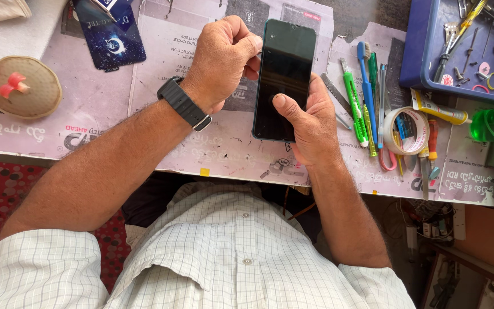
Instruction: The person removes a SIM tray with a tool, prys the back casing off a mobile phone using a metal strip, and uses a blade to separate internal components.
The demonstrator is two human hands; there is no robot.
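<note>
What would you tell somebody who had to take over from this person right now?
Right hand: holds the dark phone from underneath, thumb on the screen.
Left hand: fingers at the phone's upper left edge; black watch on that wrist.
Phone: held above the paper-covered table, screen dark and facing up.
Nearby: green cutter, blue toothbrush, tape roll, blue tray of small parts.
Done: phone picked up. Left: cannot tell; the phone looks unopened.

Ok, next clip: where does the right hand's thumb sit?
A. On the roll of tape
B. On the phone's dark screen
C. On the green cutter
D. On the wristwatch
B: the right hand cradles the phone from beneath, with its thumb pressed on the lower part of the dark screen.
</note>
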